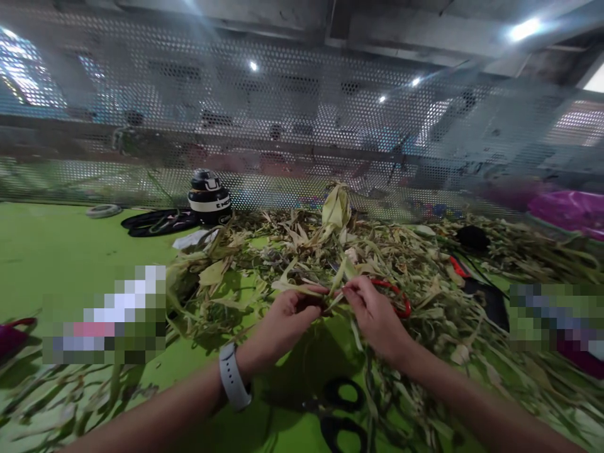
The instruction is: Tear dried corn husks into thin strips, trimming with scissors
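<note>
My left hand (287,318) and my right hand (372,311) meet over a heap of dry yellow-green leaf strips (330,251) on a green table (61,251). Both hands pinch the same thin strip of leaf (330,292) between fingers and thumb. A pale watch band sits on my left wrist (233,377). Red-handled scissors (399,299) lie just behind my right hand. Black-handled scissors (340,412) lie on the table below my hands, between my forearms.
A black and white bottle (209,198) stands at the back beside dark straps (158,221) and a pale ring (102,211). A perforated metal screen (302,126) closes off the far side. A pink bag (570,211) sits at the right edge. Blurred patches cover two spots.
</note>
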`<state>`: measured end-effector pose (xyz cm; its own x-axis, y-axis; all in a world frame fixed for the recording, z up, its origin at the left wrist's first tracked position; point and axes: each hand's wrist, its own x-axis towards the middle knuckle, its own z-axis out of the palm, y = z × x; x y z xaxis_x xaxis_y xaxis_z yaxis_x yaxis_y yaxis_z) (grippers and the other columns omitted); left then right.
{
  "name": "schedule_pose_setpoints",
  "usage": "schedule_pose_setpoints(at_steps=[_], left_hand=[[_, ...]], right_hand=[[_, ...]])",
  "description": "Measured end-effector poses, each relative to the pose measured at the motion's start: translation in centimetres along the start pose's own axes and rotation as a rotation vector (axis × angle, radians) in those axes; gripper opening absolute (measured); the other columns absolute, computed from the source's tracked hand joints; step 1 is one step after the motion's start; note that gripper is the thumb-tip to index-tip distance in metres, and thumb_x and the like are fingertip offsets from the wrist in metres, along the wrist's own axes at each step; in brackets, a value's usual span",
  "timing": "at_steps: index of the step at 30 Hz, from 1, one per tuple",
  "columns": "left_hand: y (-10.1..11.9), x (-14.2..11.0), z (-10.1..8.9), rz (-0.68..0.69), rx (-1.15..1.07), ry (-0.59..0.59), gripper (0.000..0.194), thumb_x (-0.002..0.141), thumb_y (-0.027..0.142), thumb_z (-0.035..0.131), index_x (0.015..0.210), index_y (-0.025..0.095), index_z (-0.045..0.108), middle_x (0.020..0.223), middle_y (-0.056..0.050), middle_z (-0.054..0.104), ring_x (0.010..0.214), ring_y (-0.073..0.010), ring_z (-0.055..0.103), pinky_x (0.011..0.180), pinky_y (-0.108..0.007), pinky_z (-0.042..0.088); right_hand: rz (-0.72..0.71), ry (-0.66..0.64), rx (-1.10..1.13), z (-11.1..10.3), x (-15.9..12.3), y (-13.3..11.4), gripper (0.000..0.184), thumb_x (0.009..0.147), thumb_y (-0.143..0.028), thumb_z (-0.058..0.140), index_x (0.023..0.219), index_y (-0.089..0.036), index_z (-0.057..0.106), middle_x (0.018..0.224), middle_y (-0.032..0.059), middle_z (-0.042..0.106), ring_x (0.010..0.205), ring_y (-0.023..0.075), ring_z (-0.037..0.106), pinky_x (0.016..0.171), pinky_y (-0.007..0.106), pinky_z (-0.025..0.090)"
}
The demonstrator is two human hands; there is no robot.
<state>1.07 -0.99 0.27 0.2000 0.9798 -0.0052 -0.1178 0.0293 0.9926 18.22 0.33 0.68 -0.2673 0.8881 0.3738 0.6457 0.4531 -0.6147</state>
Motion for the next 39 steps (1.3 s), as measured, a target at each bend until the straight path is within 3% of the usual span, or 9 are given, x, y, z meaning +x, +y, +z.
schedule_pose_setpoints(at_steps=[7,14,18,21,23,26,29,34,39], left_hand=[[-0.3,-0.3,-0.1,0.093,0.008,-0.058,0.019,0.072,0.022,0.063,0.09,0.018,0.064,0.087,-0.004,0.066,0.082,-0.0174,0.06,0.073,-0.026,0.046],[-0.2,-0.1,0.3,0.045,-0.07,-0.078,0.023,0.064,0.024,0.072,0.086,0.017,0.066,0.084,-0.005,0.068,0.078,-0.0167,0.062,0.074,-0.027,0.048],[-0.2,0.2,0.0,0.003,-0.195,-0.036,0.026,0.061,0.022,0.075,0.084,0.015,0.065,0.077,-0.003,0.069,0.072,-0.015,0.063,0.072,-0.027,0.05],[-0.4,0.7,-0.5,-0.078,-0.328,0.033,0.027,0.062,0.02,0.075,0.086,0.015,0.064,0.077,-0.003,0.069,0.07,-0.0133,0.063,0.073,-0.026,0.051],[-0.6,1.0,-1.0,-0.121,-0.378,0.065,0.027,0.063,0.019,0.075,0.086,0.014,0.063,0.074,-0.002,0.068,0.066,-0.0117,0.063,0.071,-0.025,0.051],[-0.7,1.2,-1.4,-0.139,-0.385,0.07,0.025,0.064,0.02,0.074,0.086,0.015,0.062,0.072,-0.001,0.066,0.063,-0.0099,0.061,0.068,-0.022,0.05],[-0.6,1.1,-1.3,-0.146,-0.317,0.031,0.024,0.065,0.022,0.073,0.086,0.015,0.062,0.073,-0.001,0.065,0.064,-0.01,0.06,0.066,-0.022,0.049],[-0.3,0.7,-0.8,-0.062,-0.031,0.013,0.024,0.07,0.026,0.065,0.091,0.016,0.059,0.07,0.0,0.06,0.063,-0.013,0.057,0.062,-0.025,0.047],[0.1,0.2,-0.6,0.139,0.392,-0.166,0.015,0.077,0.025,0.055,0.087,0.016,0.06,0.083,-0.005,0.062,0.079,-0.0176,0.056,0.072,-0.028,0.045]], right_hand=[[0.127,-0.051,0.234,0.8,-0.7,-0.2,0.018,0.091,-0.033,0.036,0.083,-0.019,0.045,0.065,-0.0018,0.052,0.057,0.0123,0.05,0.052,0.023,0.039],[0.302,-0.123,0.547,1.3,-0.6,-0.1,0.016,0.089,-0.036,0.038,0.083,-0.022,0.04,0.057,-0.0062,0.047,0.035,0.0081,0.044,0.034,0.02,0.037],[0.3,-0.12,0.586,1.2,-0.5,-0.2,0.016,0.089,-0.038,0.039,0.091,-0.022,0.041,0.058,-0.0057,0.049,0.039,0.0089,0.049,0.035,0.02,0.04],[0.174,-0.114,0.475,0.8,-0.6,-0.2,0.024,0.09,-0.032,0.036,0.112,-0.021,0.037,0.064,-0.0037,0.054,0.043,0.01,0.052,0.041,0.022,0.045],[-0.026,-0.081,0.247,0.5,-0.6,0.1,0.03,0.09,-0.024,0.037,0.119,-0.02,0.038,0.074,0.0004,0.06,0.054,0.0122,0.058,0.052,0.025,0.049],[-0.425,-0.017,-0.153,0.4,-0.7,0.5,0.031,0.086,-0.016,0.043,0.117,-0.018,0.047,0.096,0.0081,0.063,0.085,0.019,0.059,0.074,0.033,0.047],[-0.655,0.023,-0.33,0.3,-0.7,0.7,0.025,0.085,-0.013,0.048,0.108,-0.016,0.055,0.096,0.0088,0.064,0.085,0.0196,0.057,0.075,0.034,0.045],[-0.789,0.025,-0.36,-0.2,-0.9,0.3,0.022,0.086,-0.01,0.045,0.104,-0.013,0.057,0.09,0.0089,0.066,0.082,0.0183,0.056,0.073,0.033,0.044],[-0.775,0.101,-0.333,-0.5,-0.8,-0.1,0.023,0.087,-0.012,0.046,0.107,-0.016,0.056,0.086,0.0061,0.067,0.083,0.018,0.058,0.079,0.034,0.044]])
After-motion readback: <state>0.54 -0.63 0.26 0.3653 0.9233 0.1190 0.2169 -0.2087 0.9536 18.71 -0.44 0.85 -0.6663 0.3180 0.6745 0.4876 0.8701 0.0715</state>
